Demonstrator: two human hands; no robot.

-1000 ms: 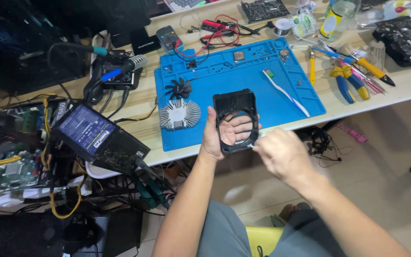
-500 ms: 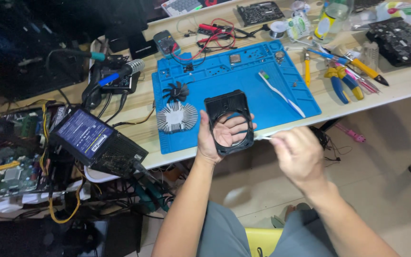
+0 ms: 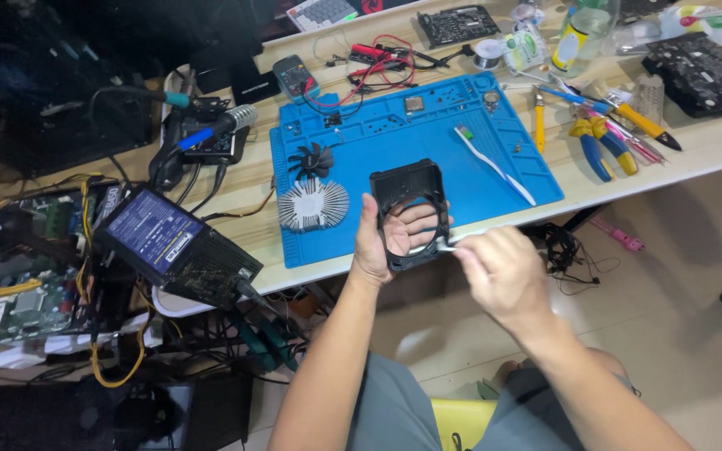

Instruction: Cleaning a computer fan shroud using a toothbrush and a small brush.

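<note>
- A pale wooden bench (image 3: 712,146) runs across the top of the view.
- A blue work mat (image 3: 478,163) lies on it, at the near edge.
- On the mat: a round finned heat sink (image 3: 313,205), a small black fan (image 3: 311,159) just behind it, and a white toothbrush (image 3: 495,165) lying slantwise.
- Right of the mat lie blue-handled pliers (image 3: 599,142) and a yellow-handled screwdriver (image 3: 538,121), close together.
- Behind the mat sit a multimeter (image 3: 296,78) with red and black leads (image 3: 382,58), a solder spool (image 3: 487,54) and a dark circuit board (image 3: 460,25).
- A black keyboard part (image 3: 699,75) rests at the far right.
- At the left, a power supply box (image 3: 175,246) overhangs the bench edge.
</note>
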